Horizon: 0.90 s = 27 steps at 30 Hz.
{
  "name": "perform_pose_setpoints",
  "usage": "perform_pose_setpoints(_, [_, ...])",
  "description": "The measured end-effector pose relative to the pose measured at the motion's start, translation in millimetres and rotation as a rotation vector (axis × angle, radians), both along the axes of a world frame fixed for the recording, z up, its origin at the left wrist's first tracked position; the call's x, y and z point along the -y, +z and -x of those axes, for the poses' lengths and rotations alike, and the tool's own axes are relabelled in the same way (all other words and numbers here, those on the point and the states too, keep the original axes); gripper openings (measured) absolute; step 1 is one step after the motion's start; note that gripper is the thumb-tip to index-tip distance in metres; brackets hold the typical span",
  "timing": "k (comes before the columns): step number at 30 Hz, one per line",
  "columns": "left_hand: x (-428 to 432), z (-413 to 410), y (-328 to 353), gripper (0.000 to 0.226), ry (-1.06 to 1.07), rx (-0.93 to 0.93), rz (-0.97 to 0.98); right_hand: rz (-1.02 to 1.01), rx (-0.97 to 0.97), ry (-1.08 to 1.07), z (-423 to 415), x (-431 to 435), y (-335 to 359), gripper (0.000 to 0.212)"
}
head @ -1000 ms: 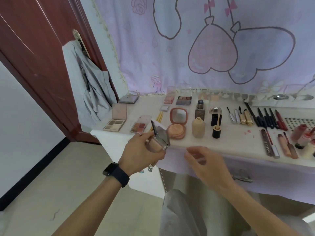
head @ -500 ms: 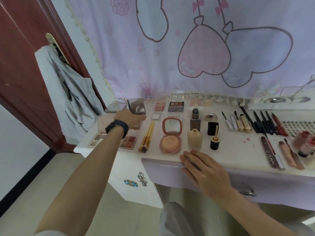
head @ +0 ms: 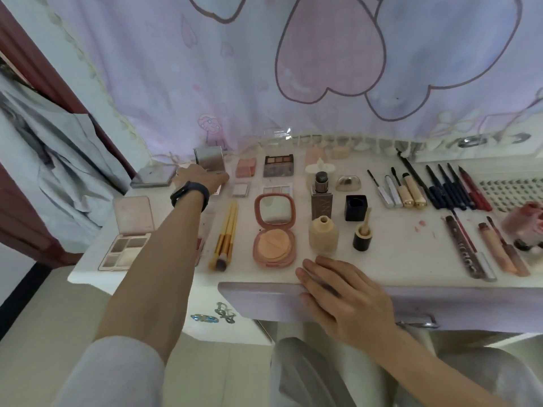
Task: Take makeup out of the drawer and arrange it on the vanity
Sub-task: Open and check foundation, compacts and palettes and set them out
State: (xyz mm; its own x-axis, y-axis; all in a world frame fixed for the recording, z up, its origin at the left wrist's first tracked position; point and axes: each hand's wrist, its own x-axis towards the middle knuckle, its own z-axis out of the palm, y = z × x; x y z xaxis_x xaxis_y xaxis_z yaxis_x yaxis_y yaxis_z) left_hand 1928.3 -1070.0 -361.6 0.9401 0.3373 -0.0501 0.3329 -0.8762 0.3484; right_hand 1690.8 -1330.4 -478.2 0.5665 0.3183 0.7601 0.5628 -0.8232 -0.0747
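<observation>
My left hand (head: 202, 179) reaches to the back left of the white vanity top (head: 411, 254) and holds an open mirrored compact (head: 210, 159), whose lid stands upright behind my fingers. My right hand (head: 343, 301) lies flat, fingers spread, on the front edge of the vanity over the drawer front (head: 264, 301). Makeup lies in rows: an open eyeshadow palette (head: 126, 236), gold-handled brushes (head: 224, 239), a round pink powder compact (head: 274, 230), a beige bottle (head: 323, 236).
Mascaras, pencils and lip products (head: 435, 189) fill the right half of the vanity. A silver closed case (head: 152, 177) lies at the back left. A pink heart curtain (head: 323, 69) hangs behind. A brown door with grey clothing (head: 53, 148) stands at the left.
My left hand carried the mirrored compact from in front of the vanity to its back left and now rests it there. My right hand moved up onto the vanity's front edge.
</observation>
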Motion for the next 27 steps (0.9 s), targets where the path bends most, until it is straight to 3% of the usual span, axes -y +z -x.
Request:
perform_pose_setpoints(6, [7,-13,-5,0.040,-0.004,0.049,-0.008,-0.016,0.001,-0.025,0,-3,1,0.032])
perform_pose_setpoints(10, [5,-10,-12,0.064,0.024,0.112,0.063,-0.033,-0.004,-0.031,0,-3,1,0.033])
perform_pose_setpoints(14, [3,-3,-15,0.072,0.030,0.094,0.061,-0.055,0.000,-0.032,0,-4,2,0.032])
perform_pose_setpoints(27, [-5,-22,-23,0.071,0.010,0.157,0.172,-0.060,-0.019,-0.048,1,-6,3,0.031])
